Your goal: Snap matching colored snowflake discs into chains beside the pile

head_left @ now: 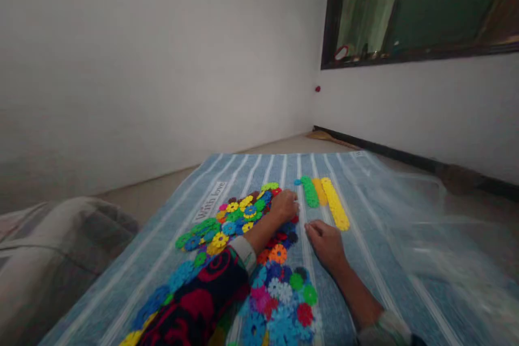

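Note:
My left hand (284, 206) reaches over the right edge of a pile of colourful plastic snowflake discs (229, 227). Its fingers are curled, and what they hold, if anything, is hidden. To the right and nearer me, my right hand (326, 243) rests low over the striped cloth with thumb and fingers drawn together; I cannot make out anything in them. Beyond it lie overlapping rows of discs: a green row (310, 192), an orange row (320, 192) and a longer yellow row (335, 204). One small blue disc (297, 182) lies left of the green row.
A blue-and-white striped cloth (368, 238) covers the surface. More mixed discs (279, 303) lie close to me, partly under my left sleeve. Blurred clear plastic (438, 227) sits at the right. Grey fabric (60, 265) is bunched at the left.

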